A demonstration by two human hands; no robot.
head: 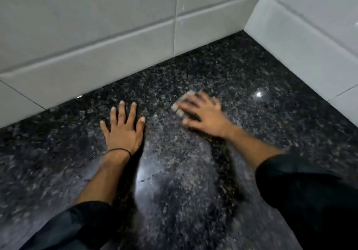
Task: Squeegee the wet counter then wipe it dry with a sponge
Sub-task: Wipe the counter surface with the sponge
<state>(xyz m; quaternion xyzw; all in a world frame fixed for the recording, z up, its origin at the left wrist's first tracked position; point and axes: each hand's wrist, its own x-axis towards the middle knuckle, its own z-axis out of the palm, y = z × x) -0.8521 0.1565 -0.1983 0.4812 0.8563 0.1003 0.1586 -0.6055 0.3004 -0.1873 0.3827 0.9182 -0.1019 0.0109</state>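
Observation:
The counter (242, 79) is dark speckled granite with a glossy sheen. My left hand (122, 129) lies flat on it with fingers spread, holding nothing; a thin black band circles its wrist. To its right, my right hand (203, 115) presses down on a small pale sponge (183, 102), of which only the far left edge shows past the fingers. That hand and the sponge are blurred by motion. No squeegee is in view.
White tiled wall (96, 26) runs along the back of the counter. A second tiled wall (310, 26) closes the right side, forming a corner at the top right. Bright light reflections sit on the stone near the right wall and in the middle.

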